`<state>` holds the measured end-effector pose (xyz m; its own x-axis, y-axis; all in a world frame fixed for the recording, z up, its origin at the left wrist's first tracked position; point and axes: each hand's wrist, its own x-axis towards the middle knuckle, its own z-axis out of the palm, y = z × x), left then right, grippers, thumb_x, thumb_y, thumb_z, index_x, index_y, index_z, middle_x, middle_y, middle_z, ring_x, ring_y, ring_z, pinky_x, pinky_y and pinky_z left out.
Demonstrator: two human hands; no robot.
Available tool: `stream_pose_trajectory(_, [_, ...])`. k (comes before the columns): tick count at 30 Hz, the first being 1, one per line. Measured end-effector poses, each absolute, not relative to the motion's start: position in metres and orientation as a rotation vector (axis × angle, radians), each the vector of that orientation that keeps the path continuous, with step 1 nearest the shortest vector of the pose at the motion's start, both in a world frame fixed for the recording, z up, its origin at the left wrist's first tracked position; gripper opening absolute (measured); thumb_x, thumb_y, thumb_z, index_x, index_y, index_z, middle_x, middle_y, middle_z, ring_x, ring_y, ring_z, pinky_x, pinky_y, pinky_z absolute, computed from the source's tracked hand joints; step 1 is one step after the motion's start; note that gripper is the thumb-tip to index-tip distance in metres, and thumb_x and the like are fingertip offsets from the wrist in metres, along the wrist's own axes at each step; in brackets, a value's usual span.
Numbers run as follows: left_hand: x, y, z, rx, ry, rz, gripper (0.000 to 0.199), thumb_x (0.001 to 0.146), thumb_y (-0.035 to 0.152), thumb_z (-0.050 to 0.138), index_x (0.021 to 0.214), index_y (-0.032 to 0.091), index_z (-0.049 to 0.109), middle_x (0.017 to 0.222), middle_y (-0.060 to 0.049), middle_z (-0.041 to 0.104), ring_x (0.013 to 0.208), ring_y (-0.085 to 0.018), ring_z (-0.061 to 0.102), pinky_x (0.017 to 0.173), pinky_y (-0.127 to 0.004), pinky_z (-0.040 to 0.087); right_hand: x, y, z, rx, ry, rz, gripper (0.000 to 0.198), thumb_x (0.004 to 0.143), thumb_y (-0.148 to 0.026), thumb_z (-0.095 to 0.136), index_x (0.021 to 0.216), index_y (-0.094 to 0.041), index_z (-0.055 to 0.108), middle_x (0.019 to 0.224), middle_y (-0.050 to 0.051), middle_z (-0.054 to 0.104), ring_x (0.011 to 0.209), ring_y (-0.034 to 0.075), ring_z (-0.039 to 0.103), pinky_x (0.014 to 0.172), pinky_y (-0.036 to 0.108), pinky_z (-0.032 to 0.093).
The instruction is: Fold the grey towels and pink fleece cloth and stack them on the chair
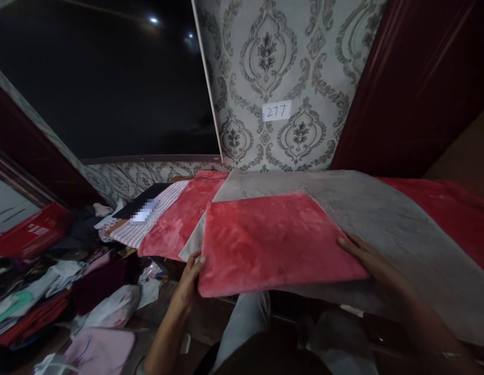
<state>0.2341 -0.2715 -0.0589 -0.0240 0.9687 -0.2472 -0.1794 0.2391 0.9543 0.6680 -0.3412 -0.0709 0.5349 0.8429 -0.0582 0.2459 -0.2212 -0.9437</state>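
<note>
A folded pink-red plush cloth (pixel 273 245) lies flat between my hands, its near edge reaching past the front of the surface. My left hand (pixel 193 271) grips its left edge near the front corner, thumb on top. At its right edge, my right hand (pixel 355 247) has the thumb over the top and the other fingers partly hidden. Beneath the folded piece spreads a grey cloth (pixel 382 224) that covers much of the surface.
More red plush cloth (pixel 175 219) and a striped cloth (pixel 167 200) lie left; another red cloth (pixel 460 213) lies right. A large dark screen (pixel 121 78) stands behind. A paper marked 277 (pixel 277 110) is on the wall. Clothes, bags and a red box (pixel 35 229) crowd the left.
</note>
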Motion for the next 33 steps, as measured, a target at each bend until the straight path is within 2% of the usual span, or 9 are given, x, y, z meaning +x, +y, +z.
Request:
stream_pose_trajectory(2, [0.238,-0.264,-0.053,0.877,1.259,1.108,0.082,0.052,0.059,0.087,0.119,0.020,0.059,0.113,-0.010,0.072,0.100,-0.029,0.070,0.077,-0.033,0.055,0.672,-0.332,-0.064,-1.741,-0.880,0.791,0.069,0.074,-0.065,0.064,0.129,-0.023,0.065,0.145,0.009,0.057,0.138,0.036,0.047,0.119,0.050,0.033])
stream_pose_trajectory(4, [0.242,-0.256,-0.048,0.914,1.284,1.079,0.092,0.052,0.058,0.088,0.129,0.023,0.055,0.127,-0.013,0.067,0.109,-0.031,0.068,0.082,-0.035,0.057,0.671,-0.325,-0.056,-1.689,-0.888,0.873,0.068,0.075,-0.065,0.063,0.128,-0.023,0.067,0.144,0.009,0.058,0.138,0.037,0.046,0.118,0.049,0.035])
stream_pose_trajectory(9, [0.245,-0.232,-0.044,1.064,1.208,1.067,0.110,0.058,0.048,0.087,0.153,0.031,0.034,0.161,-0.009,0.036,0.138,-0.031,0.049,0.104,-0.036,0.050,0.661,-0.309,-0.041,-1.542,-1.027,1.005,0.064,0.077,-0.063,0.061,0.129,-0.027,0.067,0.134,0.006,0.066,0.134,0.035,0.051,0.113,0.047,0.043])
stream_pose_trajectory(13, [0.244,-0.215,-0.024,1.381,1.111,1.077,0.105,0.064,0.046,0.081,0.156,0.030,0.032,0.165,-0.004,0.029,0.149,-0.031,0.030,0.117,-0.039,0.038,0.661,-0.296,-0.033,-1.429,-1.150,0.898,0.085,0.068,-0.058,0.070,0.145,-0.028,0.051,0.155,0.001,0.046,0.145,0.031,0.036,0.122,0.044,0.028])
stream_pose_trajectory(16, [0.242,-0.203,0.011,1.663,1.059,1.104,0.092,0.069,0.047,0.077,0.151,0.026,0.043,0.163,-0.004,0.032,0.153,-0.030,0.018,0.121,-0.041,0.030,0.665,-0.296,-0.024,-1.362,-1.149,0.777,0.091,0.070,-0.058,0.072,0.151,-0.029,0.041,0.163,-0.001,0.031,0.151,0.027,0.025,0.124,0.041,0.022])
stream_pose_trajectory(20, [0.241,-0.183,0.048,1.801,0.963,1.056,0.082,0.073,0.048,0.075,0.147,0.026,0.049,0.162,-0.004,0.034,0.152,-0.030,0.024,0.119,-0.040,0.033,0.662,-0.316,-0.016,-1.289,-1.084,0.639,0.079,0.080,-0.055,0.067,0.151,-0.035,0.041,0.163,-0.004,0.030,0.152,0.025,0.021,0.123,0.039,0.024])
stream_pose_trajectory(24, [0.244,-0.156,0.031,1.731,0.959,0.881,0.082,0.066,0.052,0.080,0.140,0.026,0.057,0.158,-0.007,0.041,0.145,-0.034,0.038,0.115,-0.044,0.040,0.648,-0.334,-0.036,-1.312,-0.949,0.692,0.085,0.077,-0.054,0.071,0.153,-0.036,0.037,0.162,-0.002,0.034,0.147,0.027,0.034,0.120,0.042,0.032])
stream_pose_trajectory(28, [0.246,-0.143,-0.014,1.599,1.084,0.793,0.078,0.049,0.051,0.089,0.119,0.024,0.072,0.148,-0.010,0.054,0.143,-0.036,0.041,0.119,-0.048,0.031,0.639,-0.338,-0.073,-1.389,-0.794,0.952,0.095,0.068,-0.056,0.074,0.152,-0.029,0.038,0.158,0.005,0.041,0.135,0.030,0.050,0.107,0.043,0.048])
stream_pose_trajectory(33, [0.238,-0.141,-0.022,1.444,1.134,0.844,0.061,0.049,0.039,0.090,0.106,0.025,0.076,0.131,-0.009,0.068,0.132,-0.035,0.053,0.113,-0.046,0.040,0.650,-0.341,-0.081,-1.540,-0.893,0.880,0.091,0.071,-0.058,0.065,0.151,-0.023,0.038,0.156,0.010,0.043,0.134,0.031,0.051,0.108,0.046,0.047])
